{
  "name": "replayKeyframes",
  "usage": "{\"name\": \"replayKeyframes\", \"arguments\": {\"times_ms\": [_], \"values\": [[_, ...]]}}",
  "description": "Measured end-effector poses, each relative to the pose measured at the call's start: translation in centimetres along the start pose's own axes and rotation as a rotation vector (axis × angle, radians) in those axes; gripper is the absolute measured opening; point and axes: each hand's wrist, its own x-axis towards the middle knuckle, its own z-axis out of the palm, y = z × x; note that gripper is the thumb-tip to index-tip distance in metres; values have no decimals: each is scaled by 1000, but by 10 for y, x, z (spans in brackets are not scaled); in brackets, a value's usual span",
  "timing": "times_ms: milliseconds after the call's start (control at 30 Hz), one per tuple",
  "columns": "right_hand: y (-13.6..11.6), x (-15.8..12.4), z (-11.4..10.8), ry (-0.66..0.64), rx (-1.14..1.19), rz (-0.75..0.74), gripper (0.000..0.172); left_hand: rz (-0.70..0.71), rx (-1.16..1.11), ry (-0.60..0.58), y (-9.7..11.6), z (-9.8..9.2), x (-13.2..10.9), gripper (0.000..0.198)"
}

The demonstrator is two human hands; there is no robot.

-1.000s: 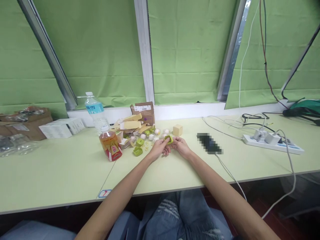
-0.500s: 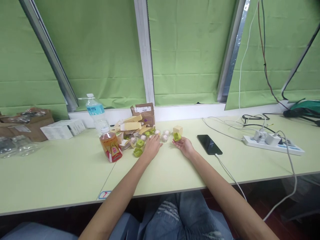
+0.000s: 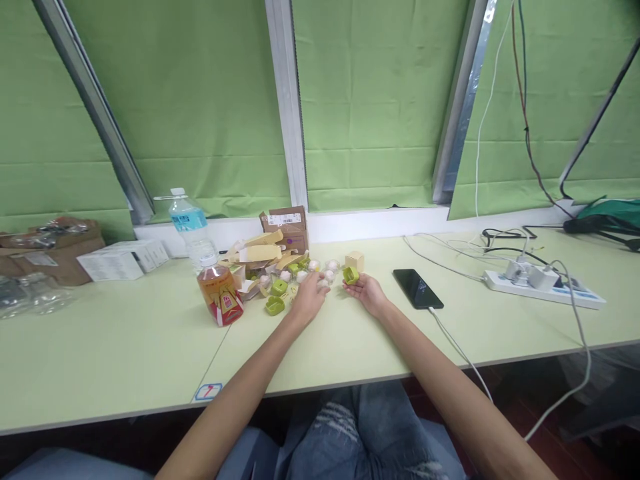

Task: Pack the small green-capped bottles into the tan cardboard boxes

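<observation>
My right hand (image 3: pixel 367 293) is palm up, its fingers holding a small green plastic cup-like piece (image 3: pixel 351 275). My left hand (image 3: pixel 309 300) is just left of it, fingers curled round what looks like a small clear ball with pale contents (image 3: pixel 323 283), partly covered by the fingers. Beyond the left fingertips lie more clear balls with pinkish-white contents (image 3: pixel 330 274). Other green pieces (image 3: pixel 275 305) rest on the table left of the left hand. Behind the right hand's piece stands a small cream box (image 3: pixel 355 260).
Flattened cream cartons (image 3: pixel 260 253) pile up before a brown cardboard box (image 3: pixel 289 230). To the left stand an orange drink bottle (image 3: pixel 220 293) and a large water bottle (image 3: pixel 189 223). At the right are a charging phone (image 3: pixel 418 288) and a power strip (image 3: pixel 545 287) with loose cables.
My left hand has drawn back slightly from the clear balls and turned, its thumb side now facing the right hand. The right hand still holds the green piece, tilted a little differently.
</observation>
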Motion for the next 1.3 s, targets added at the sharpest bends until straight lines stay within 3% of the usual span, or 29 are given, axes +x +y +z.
{"name": "replayKeyframes", "arguments": {"times_ms": [100, 233, 333, 500, 667, 733, 867, 1000, 1167, 1300], "values": [[-1, 0, 0, 8, 16, 18, 18, -256, -452, 137, 5, 4, 5, 31], [-2, 0, 0, 19, 24, 32, 20, -530, -1024, 114, 8, -2, 10, 27], [-3, -1, 1, 21, 24, 42, 21, -628, -1134, 104, 8, -8, 11, 27], [-4, -2, 1, 19, 17, 51, 22, -569, -1136, 69, 13, -10, 11, 38], [-4, -3, 1, 12, 7, 49, 21, -576, -923, 46, 16, -6, 8, 50], [-4, -2, 1, 9, 0, 48, 21, -519, -648, 69, 15, -9, 7, 55], [-1, 0, 0, 4, -16, 39, 19, -263, 66, 99, 11, -23, 6, 59], [1, 0, 0, -10, -18, 21, 15, -138, 452, 49, 12, -33, 3, 55], [1, 0, -1, 3, 2, 19, 12, -32, 504, 44, 13, -26, 0, 47], [0, 2, -2, 25, 27, 55, 17, 90, 236, 171, 15, -20, 2, 32]]}}
